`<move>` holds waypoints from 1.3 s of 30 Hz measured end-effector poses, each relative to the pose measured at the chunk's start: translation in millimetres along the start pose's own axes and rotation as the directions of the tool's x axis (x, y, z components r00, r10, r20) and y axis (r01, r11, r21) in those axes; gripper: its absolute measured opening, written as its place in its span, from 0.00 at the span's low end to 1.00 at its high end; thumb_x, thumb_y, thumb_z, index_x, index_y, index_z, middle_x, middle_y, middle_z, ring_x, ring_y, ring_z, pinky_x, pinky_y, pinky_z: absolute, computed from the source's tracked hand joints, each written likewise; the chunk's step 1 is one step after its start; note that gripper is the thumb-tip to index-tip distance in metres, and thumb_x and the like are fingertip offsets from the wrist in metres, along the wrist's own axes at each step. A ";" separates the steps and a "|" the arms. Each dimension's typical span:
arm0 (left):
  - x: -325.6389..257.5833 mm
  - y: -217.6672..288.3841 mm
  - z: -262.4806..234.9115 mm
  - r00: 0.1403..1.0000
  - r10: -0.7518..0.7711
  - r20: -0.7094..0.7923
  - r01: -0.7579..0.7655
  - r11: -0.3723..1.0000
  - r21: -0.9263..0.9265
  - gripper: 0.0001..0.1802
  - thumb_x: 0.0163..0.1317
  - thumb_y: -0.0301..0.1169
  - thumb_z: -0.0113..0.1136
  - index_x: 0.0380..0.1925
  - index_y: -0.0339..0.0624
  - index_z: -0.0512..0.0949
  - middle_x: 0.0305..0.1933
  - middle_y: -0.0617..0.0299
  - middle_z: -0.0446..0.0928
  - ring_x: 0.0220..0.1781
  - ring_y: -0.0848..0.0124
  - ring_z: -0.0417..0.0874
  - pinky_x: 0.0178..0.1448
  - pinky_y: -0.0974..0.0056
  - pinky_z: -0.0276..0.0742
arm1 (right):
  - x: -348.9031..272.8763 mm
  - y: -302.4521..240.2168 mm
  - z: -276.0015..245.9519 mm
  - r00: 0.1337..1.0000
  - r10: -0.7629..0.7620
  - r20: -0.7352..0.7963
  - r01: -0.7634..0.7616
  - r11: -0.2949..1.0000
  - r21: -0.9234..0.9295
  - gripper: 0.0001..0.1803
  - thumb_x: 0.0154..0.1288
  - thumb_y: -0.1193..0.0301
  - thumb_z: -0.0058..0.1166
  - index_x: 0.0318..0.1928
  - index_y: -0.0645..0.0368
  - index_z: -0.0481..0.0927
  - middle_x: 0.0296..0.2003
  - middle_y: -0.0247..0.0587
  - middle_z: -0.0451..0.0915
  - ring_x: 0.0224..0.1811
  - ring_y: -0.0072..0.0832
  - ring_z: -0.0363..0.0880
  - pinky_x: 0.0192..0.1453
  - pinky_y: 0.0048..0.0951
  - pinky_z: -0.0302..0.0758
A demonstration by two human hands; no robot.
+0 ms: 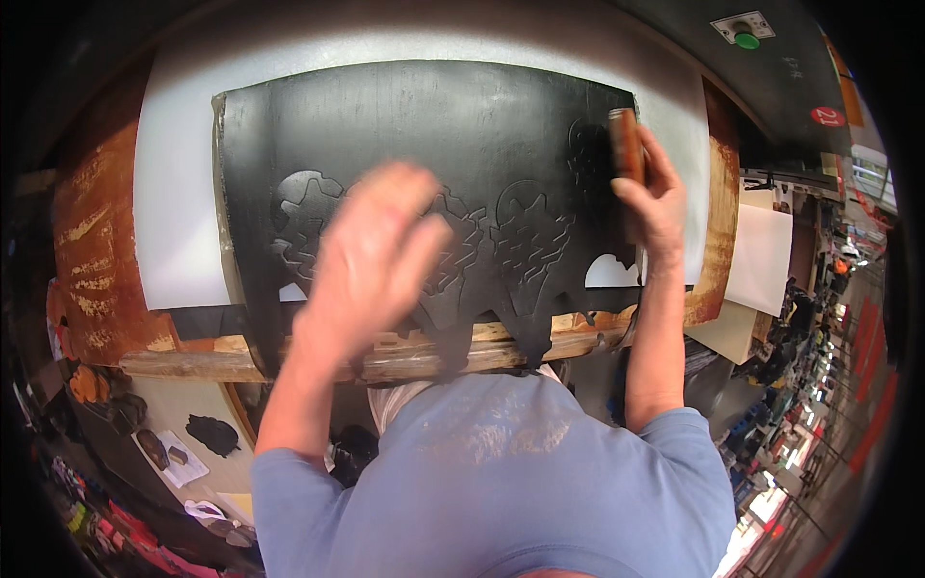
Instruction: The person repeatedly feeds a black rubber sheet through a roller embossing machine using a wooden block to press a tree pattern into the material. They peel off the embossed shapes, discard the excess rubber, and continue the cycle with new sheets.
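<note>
A large black sheet [414, 106] lies in front of me, with several cut outlines of curved, jagged-edged pieces pressed into its lower half. Over the middle of these outlines is my left hand [381, 250], smeared by motion, its thumb apart from the fingers and nothing visible in it. At the sheet's right edge my right hand [657, 197] is closed around a narrow rust-brown cutting die [625, 144], held on edge beside a cut outline. The die's far side is hidden. Ragged strips of the sheet's near edge hang toward my body.
Beneath the sheet is a white board [178, 202] on a worn brown table [96, 236] with a wooden front edge [193, 364]. A dark machine beam with a green button [747, 40] spans the far side. Lower left, a side surface holds a black piece [212, 435].
</note>
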State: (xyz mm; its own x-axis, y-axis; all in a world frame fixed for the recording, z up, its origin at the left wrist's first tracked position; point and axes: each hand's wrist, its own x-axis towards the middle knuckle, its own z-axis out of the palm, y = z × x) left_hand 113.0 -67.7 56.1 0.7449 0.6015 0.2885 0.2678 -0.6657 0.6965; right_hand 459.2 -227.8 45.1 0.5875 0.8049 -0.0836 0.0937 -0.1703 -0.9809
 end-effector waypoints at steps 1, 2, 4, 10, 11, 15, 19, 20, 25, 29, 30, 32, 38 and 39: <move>9.0 -19.1 4.1 0.995 -0.030 -0.098 0.049 0.977 0.205 0.22 0.69 0.32 0.70 0.59 0.34 0.80 0.69 0.39 0.77 0.70 0.38 0.78 0.73 0.41 0.76 | 2.0 -8.9 -4.8 0.999 0.028 -0.022 -0.024 0.987 0.160 0.45 0.59 0.74 0.73 0.77 0.67 0.70 0.70 0.49 0.77 0.72 0.34 0.75 0.78 0.34 0.69; 16.6 -33.1 11.9 0.986 -0.100 -0.133 0.138 0.938 0.317 0.24 0.69 0.31 0.69 0.62 0.33 0.79 0.71 0.37 0.76 0.74 0.36 0.74 0.78 0.40 0.70 | 4.5 -16.1 -9.0 0.995 0.072 -0.065 -0.052 0.960 0.275 0.45 0.59 0.76 0.72 0.77 0.68 0.70 0.71 0.52 0.76 0.72 0.34 0.75 0.77 0.34 0.69; 14.7 -46.5 23.5 0.984 -0.004 -0.179 0.070 0.928 0.367 0.24 0.70 0.30 0.68 0.63 0.33 0.79 0.72 0.37 0.75 0.77 0.37 0.72 0.81 0.39 0.65 | 9.7 -22.3 -10.2 0.999 -0.024 -0.023 0.029 0.972 0.232 0.45 0.60 0.72 0.74 0.77 0.68 0.70 0.72 0.51 0.75 0.72 0.34 0.76 0.77 0.35 0.69; 16.3 -47.1 27.7 0.948 -0.111 -0.298 0.164 0.974 0.157 0.21 0.73 0.29 0.65 0.62 0.33 0.81 0.68 0.38 0.80 0.75 0.42 0.77 0.80 0.44 0.68 | 53.2 -10.9 32.3 0.876 -0.383 0.294 0.465 0.833 -0.299 0.47 0.52 0.60 0.80 0.74 0.58 0.78 0.75 0.50 0.71 0.76 0.41 0.73 0.81 0.39 0.67; 19.3 -45.7 25.4 0.931 -0.171 -0.322 0.206 0.976 0.078 0.20 0.74 0.30 0.64 0.63 0.32 0.81 0.67 0.38 0.80 0.74 0.43 0.78 0.79 0.46 0.70 | 58.0 -10.7 46.7 0.864 -0.384 0.325 0.481 0.822 -0.305 0.47 0.50 0.60 0.80 0.73 0.55 0.79 0.75 0.51 0.71 0.76 0.43 0.72 0.81 0.42 0.68; 38.1 -46.2 28.4 0.898 -0.305 -0.319 0.278 0.952 -0.126 0.21 0.77 0.32 0.62 0.65 0.33 0.81 0.66 0.37 0.81 0.69 0.47 0.83 0.73 0.52 0.76 | 77.5 -12.3 108.1 0.617 -0.560 0.553 0.782 0.513 -0.354 0.45 0.47 0.63 0.77 0.71 0.49 0.80 0.75 0.54 0.69 0.76 0.53 0.69 0.80 0.50 0.69; 54.0 -54.7 49.8 0.942 -0.194 -0.272 0.200 0.980 -0.008 0.21 0.77 0.34 0.62 0.65 0.35 0.81 0.67 0.40 0.81 0.74 0.47 0.78 0.79 0.48 0.68 | 75.1 -1.2 101.3 0.701 -0.478 0.530 0.695 0.627 -0.352 0.48 0.54 0.57 0.81 0.75 0.50 0.74 0.75 0.57 0.67 0.77 0.53 0.68 0.80 0.49 0.69; 53.9 -56.6 52.7 0.949 -0.145 -0.281 0.161 0.986 0.033 0.21 0.76 0.34 0.62 0.65 0.36 0.81 0.68 0.40 0.81 0.75 0.47 0.76 0.81 0.47 0.65 | 68.3 3.0 81.7 0.763 -0.391 0.514 0.607 0.706 -0.365 0.56 0.55 0.51 0.82 0.81 0.48 0.67 0.82 0.54 0.59 0.81 0.54 0.64 0.83 0.48 0.66; 55.1 -62.9 59.7 0.979 -0.014 -0.204 0.034 0.995 0.094 0.22 0.76 0.32 0.61 0.67 0.37 0.80 0.68 0.44 0.81 0.78 0.50 0.75 0.86 0.41 0.54 | 42.1 36.1 46.7 0.814 -0.387 0.433 0.574 0.647 -0.502 0.46 0.54 0.54 0.82 0.70 0.61 0.80 0.69 0.62 0.76 0.77 0.52 0.71 0.84 0.56 0.60; 56.9 -60.0 59.1 0.980 0.008 -0.199 0.008 0.997 0.081 0.22 0.75 0.28 0.60 0.66 0.37 0.82 0.66 0.45 0.83 0.76 0.51 0.78 0.86 0.42 0.56 | 41.3 41.3 51.8 0.787 -0.414 0.457 0.614 0.604 -0.509 0.42 0.56 0.56 0.80 0.70 0.58 0.81 0.68 0.62 0.78 0.77 0.53 0.71 0.86 0.62 0.54; 57.1 -59.3 58.6 0.979 0.001 -0.205 0.013 0.998 0.064 0.21 0.74 0.28 0.60 0.65 0.37 0.82 0.66 0.45 0.84 0.75 0.51 0.78 0.86 0.42 0.57 | 43.1 40.8 52.1 0.792 -0.403 0.458 0.604 0.624 -0.496 0.42 0.57 0.56 0.80 0.70 0.56 0.81 0.68 0.62 0.79 0.78 0.53 0.71 0.86 0.62 0.53; 56.6 -57.4 58.7 0.964 -0.046 -0.263 0.048 0.999 0.003 0.18 0.73 0.26 0.61 0.60 0.37 0.86 0.62 0.43 0.86 0.71 0.52 0.82 0.85 0.43 0.60 | 47.3 40.8 51.5 0.787 -0.400 0.470 0.607 0.639 -0.472 0.40 0.60 0.53 0.77 0.71 0.54 0.81 0.70 0.57 0.79 0.78 0.52 0.70 0.87 0.62 0.51; 52.4 -55.0 63.1 0.920 -0.194 -0.341 0.151 0.977 -0.150 0.15 0.75 0.26 0.62 0.57 0.37 0.88 0.60 0.45 0.87 0.66 0.59 0.86 0.75 0.56 0.76 | 50.1 52.8 50.5 0.753 -0.435 0.494 0.645 0.636 -0.423 0.40 0.63 0.49 0.73 0.72 0.53 0.80 0.71 0.57 0.77 0.79 0.54 0.69 0.87 0.62 0.49; 52.0 -54.4 64.0 0.913 -0.233 -0.336 0.180 0.967 -0.180 0.15 0.76 0.26 0.61 0.59 0.36 0.87 0.60 0.45 0.87 0.65 0.61 0.86 0.73 0.58 0.77 | 47.7 53.2 49.5 0.753 -0.439 0.490 0.645 0.639 -0.420 0.41 0.63 0.49 0.73 0.72 0.53 0.80 0.70 0.60 0.77 0.79 0.54 0.68 0.87 0.62 0.48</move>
State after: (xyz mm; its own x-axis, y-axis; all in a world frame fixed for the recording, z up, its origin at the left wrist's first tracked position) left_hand 176.3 -28.5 -8.8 0.4123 0.8523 0.3220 0.2830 -0.4557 0.8439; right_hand 452.3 -170.3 -19.8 0.0076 0.9595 0.2814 0.7762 0.1718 -0.6066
